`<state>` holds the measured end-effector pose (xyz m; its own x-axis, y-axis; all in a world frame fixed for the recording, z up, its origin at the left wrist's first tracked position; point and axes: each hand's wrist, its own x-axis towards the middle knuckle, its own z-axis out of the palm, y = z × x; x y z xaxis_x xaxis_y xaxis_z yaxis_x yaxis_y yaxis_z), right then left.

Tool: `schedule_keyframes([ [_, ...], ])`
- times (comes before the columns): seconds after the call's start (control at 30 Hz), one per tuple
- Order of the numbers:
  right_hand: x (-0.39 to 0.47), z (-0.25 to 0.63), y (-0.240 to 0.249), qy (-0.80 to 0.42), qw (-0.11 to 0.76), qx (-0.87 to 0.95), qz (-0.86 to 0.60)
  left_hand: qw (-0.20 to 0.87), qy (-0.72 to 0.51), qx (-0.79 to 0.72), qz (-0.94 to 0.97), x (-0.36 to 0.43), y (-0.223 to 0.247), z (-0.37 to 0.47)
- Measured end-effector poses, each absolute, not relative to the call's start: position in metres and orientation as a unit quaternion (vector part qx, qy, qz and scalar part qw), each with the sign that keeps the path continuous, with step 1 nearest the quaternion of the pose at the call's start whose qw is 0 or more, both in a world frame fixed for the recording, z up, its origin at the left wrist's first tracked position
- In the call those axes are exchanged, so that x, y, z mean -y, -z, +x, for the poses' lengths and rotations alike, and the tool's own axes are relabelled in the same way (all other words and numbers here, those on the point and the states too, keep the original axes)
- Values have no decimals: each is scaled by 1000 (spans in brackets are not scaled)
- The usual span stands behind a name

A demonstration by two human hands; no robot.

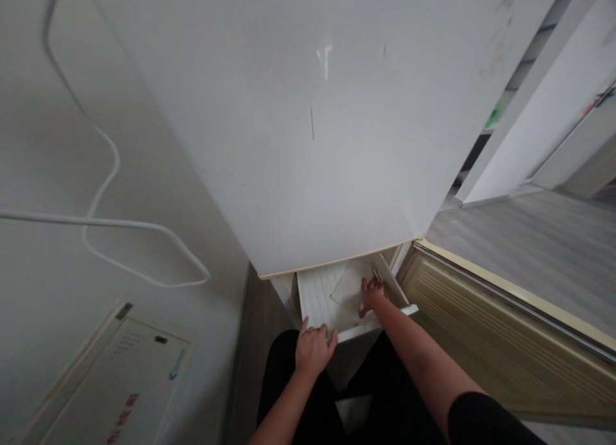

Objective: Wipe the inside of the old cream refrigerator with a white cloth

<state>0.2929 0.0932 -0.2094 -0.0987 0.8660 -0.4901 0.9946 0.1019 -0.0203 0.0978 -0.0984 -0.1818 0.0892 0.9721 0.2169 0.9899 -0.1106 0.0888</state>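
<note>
Maybe the drawer, low in the middle of the frame, could pinch the right hand, spread out inside it, if the left hand on its front, grip hard to tell, pushes.

1. From where I stand, a pale greyish wall fills the left side, with a white cable looping loosely across it.
2. Low on that wall sits a whitish box cover — it carries red lettering and a small blue mark.
3. A large, glossy white panel takes up the middle, lightly scratched, smudged toward the upper right, with a yellowish lower edge.
4. On the right, a ribbed, yellowish door stands open over grey, wood-look floor.
5. Beyond it, a white partition borders a narrow gap showing a patch of green.
6. The light is soft and dim — one small reflection gleams on the panel.
</note>
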Motion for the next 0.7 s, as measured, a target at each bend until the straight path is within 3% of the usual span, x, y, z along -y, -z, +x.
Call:
schedule_keyframes([
  [0.2,-70,207,206,131,256,-748,599,34,123,668,-734,99,182,99],
  [0.47,-36,154,220,163,166,-890,393,12,134,659,-740,98,182,98],
  [0.7,-43,177,213,255,176,-909,278,31,148,657,-739,98,180,99],
])
